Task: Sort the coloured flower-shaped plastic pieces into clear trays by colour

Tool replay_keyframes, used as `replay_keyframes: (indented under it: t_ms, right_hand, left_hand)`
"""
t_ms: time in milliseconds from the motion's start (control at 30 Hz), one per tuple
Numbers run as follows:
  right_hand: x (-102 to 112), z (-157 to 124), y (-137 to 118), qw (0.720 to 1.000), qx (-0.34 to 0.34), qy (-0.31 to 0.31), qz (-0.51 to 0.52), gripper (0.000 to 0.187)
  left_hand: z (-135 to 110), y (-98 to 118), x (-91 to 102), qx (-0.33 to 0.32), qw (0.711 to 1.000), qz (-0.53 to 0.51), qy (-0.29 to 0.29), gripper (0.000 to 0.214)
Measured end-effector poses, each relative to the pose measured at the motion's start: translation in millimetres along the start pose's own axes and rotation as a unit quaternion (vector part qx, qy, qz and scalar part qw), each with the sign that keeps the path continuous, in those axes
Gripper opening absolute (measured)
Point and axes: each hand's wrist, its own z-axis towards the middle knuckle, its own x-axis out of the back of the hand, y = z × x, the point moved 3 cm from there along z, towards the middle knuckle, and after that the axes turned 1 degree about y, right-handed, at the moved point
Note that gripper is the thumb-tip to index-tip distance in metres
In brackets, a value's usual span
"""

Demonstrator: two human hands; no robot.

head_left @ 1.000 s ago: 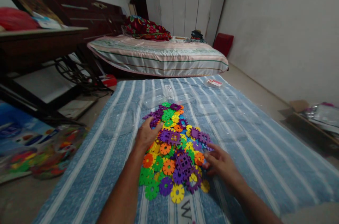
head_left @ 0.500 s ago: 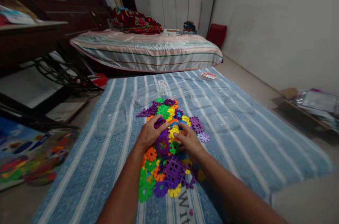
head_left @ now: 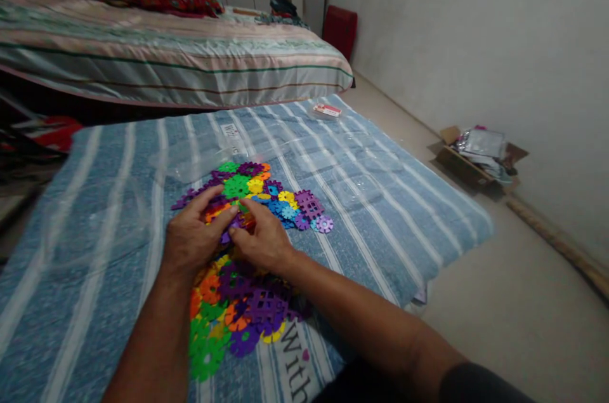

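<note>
A heap of flat plastic interlocking discs and squares [head_left: 247, 251] in purple, green, orange, yellow and blue lies on a blue striped mat [head_left: 371, 200]. My left hand [head_left: 193, 235] and my right hand [head_left: 261, 239] meet over the middle of the heap, fingertips pressed together on a purple piece [head_left: 233, 225] between them. Both hands have curled fingers. A purple square piece [head_left: 309, 203] lies at the heap's far right edge.
A clear plastic bag [head_left: 209, 158] lies beyond the heap. A bed with a striped cover [head_left: 166, 63] stands behind the mat. A small red-and-white packet [head_left: 327, 110] sits at the mat's far corner. A cardboard box with bags [head_left: 480, 152] stands by the right wall on bare floor.
My right hand came in from the heap's right edge to meet the left over the middle. Both now pinch a purple piece. The view has swung to the right.
</note>
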Motion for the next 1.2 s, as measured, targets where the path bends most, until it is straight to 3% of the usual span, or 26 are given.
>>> replay_keyframes:
  t_ms: [267,400,600,700,867,967,1200]
  right_hand:
    - [11,-8,-6,0.995,0.056,-0.02,-0.077,0.05]
    - [16,-13,-3,0.993,0.07,-0.024,-0.094,0.051]
    - [28,-21,2,0.985,0.102,-0.001,-0.14,0.041]
    - [43,-21,7,0.977,0.11,0.02,-0.18,0.032]
    - [74,-18,24,0.956,0.093,0.081,-0.266,0.023]
    - [85,-16,38,0.949,0.054,0.098,-0.294,0.023]
    - [80,-13,55,0.955,0.016,0.079,-0.285,0.033]
  left_hand:
    - [-5,13,-2.2,-0.107,0.993,0.01,0.055,0.051]
    - [-5,17,-6.8,-0.149,0.988,0.018,0.044,0.049]
    - [-4,13,-15.3,-0.087,0.988,-0.125,-0.039,0.058]
    - [-10,11,-4.8,-0.1,0.992,-0.068,-0.041,0.054]
    - [-41,-1,23.0,-0.159,0.983,0.085,-0.016,0.058]
    - [-73,-15,30.7,-0.145,0.978,0.144,-0.034,0.069]
    - [-137,-32,19.6,-0.131,0.976,0.155,-0.076,0.094]
